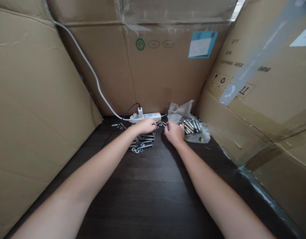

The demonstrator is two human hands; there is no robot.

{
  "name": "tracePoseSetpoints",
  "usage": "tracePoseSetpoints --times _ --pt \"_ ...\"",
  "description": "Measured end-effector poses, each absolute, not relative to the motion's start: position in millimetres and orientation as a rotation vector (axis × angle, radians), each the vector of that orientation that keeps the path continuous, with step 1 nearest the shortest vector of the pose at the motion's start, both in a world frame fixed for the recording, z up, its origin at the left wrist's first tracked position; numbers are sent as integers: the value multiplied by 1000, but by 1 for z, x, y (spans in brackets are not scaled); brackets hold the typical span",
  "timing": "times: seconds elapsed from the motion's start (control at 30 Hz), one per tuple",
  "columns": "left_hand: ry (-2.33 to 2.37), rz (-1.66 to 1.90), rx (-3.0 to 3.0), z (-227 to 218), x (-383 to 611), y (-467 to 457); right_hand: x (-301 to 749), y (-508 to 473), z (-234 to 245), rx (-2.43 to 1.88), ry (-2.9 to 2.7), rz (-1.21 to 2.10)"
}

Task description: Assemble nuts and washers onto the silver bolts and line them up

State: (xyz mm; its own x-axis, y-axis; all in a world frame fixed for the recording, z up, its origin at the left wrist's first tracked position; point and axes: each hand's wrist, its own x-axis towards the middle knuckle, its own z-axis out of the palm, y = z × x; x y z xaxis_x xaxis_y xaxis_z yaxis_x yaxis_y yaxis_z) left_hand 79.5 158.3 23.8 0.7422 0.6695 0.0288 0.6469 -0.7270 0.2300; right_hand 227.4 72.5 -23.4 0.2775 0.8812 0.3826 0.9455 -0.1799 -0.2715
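Note:
My right hand (pixel 174 132) has its fingers closed on a metal bolt (pixel 162 123), whose end points left toward my other hand. My left hand (pixel 147 126) is curled with its fingertips together close to that bolt's tip; whatever they pinch is too small to make out. Below my left hand lies a pile of metal bolts (pixel 146 142) with loose nuts and washers (pixel 137 151). Beside my right hand, several bolts with sleeves (pixel 192 126) rest on a clear plastic bag (pixel 205 133).
Behind my hands a white power strip (pixel 153 116) carries a plug-in charger (pixel 140 113) with a black cable. A white cord (pixel 93 71) runs up to the left. Cardboard boxes (pixel 155 76) wall in the dark tabletop (pixel 143 199) at left, back and right.

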Motion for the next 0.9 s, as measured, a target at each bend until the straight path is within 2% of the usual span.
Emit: tracePoseSetpoints --times 0.37,0.73,0.9 --pt "995 157 2821 13 82 158 228 73 -25 -2061 -1634 -194" --pt "1008 649 2709 13 60 113 227 73 -25 -1975 -1646 -221" --pt "911 710 2654 -3 14 75 251 64 -20 -1963 -1532 -353"
